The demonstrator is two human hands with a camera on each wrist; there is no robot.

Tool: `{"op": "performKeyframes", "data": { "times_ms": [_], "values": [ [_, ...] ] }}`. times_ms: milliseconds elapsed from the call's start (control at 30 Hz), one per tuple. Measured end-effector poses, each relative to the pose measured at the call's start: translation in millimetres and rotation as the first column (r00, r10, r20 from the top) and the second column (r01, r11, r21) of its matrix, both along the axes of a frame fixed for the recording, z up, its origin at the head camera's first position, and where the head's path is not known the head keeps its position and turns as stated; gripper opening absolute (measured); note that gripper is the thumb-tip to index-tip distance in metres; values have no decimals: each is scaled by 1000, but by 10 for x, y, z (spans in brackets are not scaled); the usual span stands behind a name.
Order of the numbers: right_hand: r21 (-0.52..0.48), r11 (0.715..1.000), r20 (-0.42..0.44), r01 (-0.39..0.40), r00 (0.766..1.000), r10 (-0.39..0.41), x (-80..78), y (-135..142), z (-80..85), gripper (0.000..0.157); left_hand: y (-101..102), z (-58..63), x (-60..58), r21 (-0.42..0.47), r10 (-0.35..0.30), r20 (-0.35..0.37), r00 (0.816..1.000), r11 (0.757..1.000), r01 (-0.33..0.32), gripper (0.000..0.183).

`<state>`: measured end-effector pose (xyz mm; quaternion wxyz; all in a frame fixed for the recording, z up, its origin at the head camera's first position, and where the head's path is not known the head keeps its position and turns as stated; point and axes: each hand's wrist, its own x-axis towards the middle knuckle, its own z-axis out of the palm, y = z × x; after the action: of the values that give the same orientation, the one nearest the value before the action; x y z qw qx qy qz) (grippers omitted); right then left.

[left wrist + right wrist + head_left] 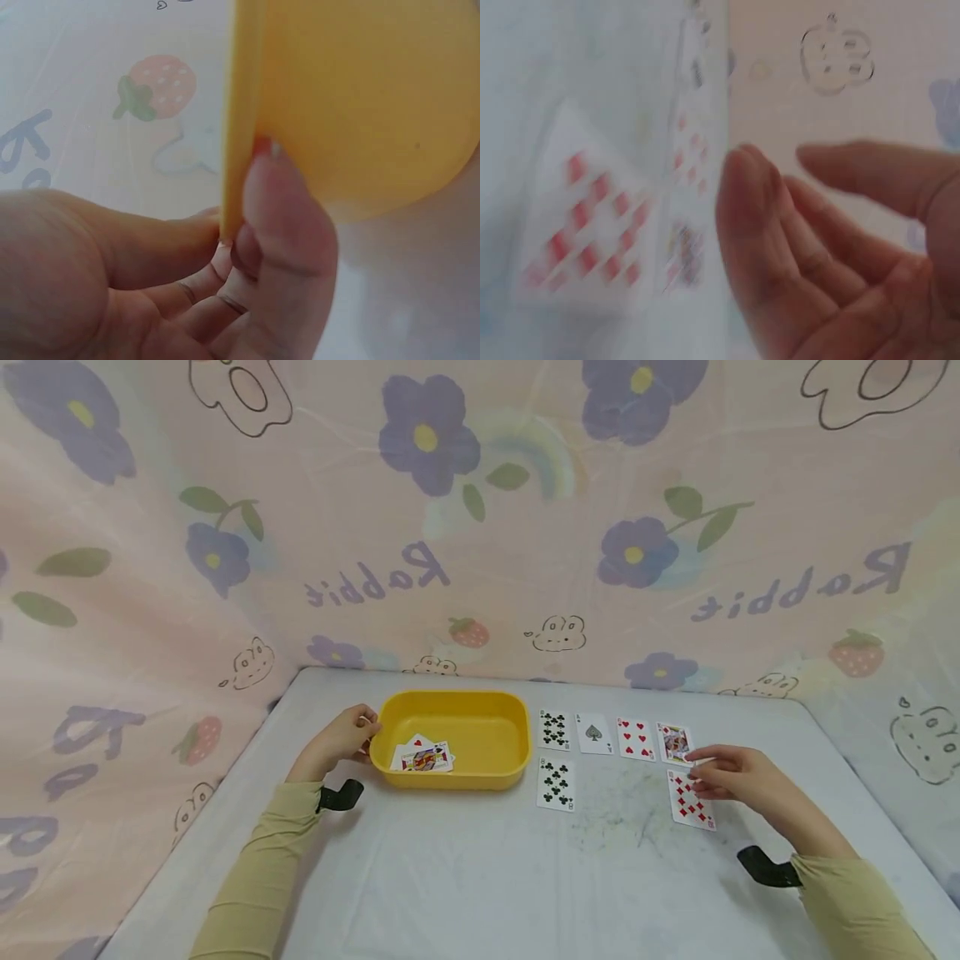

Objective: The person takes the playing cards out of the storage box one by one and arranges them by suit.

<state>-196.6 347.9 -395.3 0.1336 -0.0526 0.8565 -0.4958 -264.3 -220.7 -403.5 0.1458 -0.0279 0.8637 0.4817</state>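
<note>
My left hand pinches the left rim of a yellow tray. The left wrist view shows the rim of that tray between thumb and fingers. Inside the tray lie a few playing cards, face up and overlapping. My right hand hovers over a diamonds card and beside a face card. Seen from the right wrist, the thumb stands apart from the loosely bent fingers, with nothing between them. The diamonds card is blurred there.
Right of the tray, a row holds a clubs card, an ace of spades and a hearts card, ending at the face card. Another clubs card lies below. A printed cloth hangs behind the white table.
</note>
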Motion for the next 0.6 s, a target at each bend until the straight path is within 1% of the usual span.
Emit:
{"op": "performKeyframes", "data": {
  "times_ms": [67,133,233,333,433,500,600],
  "values": [
    [-40,996,-14,-75,997,75,-103,-175,114,46,10,-6,-1,4,1,-8,1000,1000,-1,17],
    [-62,988,-34,-144,989,142,-216,-376,221,45,21,-14,-5,6,1,-13,1000,1000,-1,17],
    [-61,976,-61,-207,977,203,-398,-723,353,41,28,-27,-16,0,4,-16,1000,1000,-4,17],
    [-44,962,-84,-271,960,266,-601,-1080,444,36,26,-33,-21,-5,10,-12,1000,1000,-10,16],
    [-15,943,-87,-331,940,329,-785,-1441,523,32,21,-32,-16,-3,15,-12,1000,1000,-15,16],
    [1,928,-82,-374,924,373,-894,-1675,558,30,14,-30,-8,2,17,-16,1000,1000,-17,15],
    [40,901,-65,-433,898,435,-1040,-1992,558,29,5,-26,8,10,18,-21,1000,1000,-17,14]
  ]
}}
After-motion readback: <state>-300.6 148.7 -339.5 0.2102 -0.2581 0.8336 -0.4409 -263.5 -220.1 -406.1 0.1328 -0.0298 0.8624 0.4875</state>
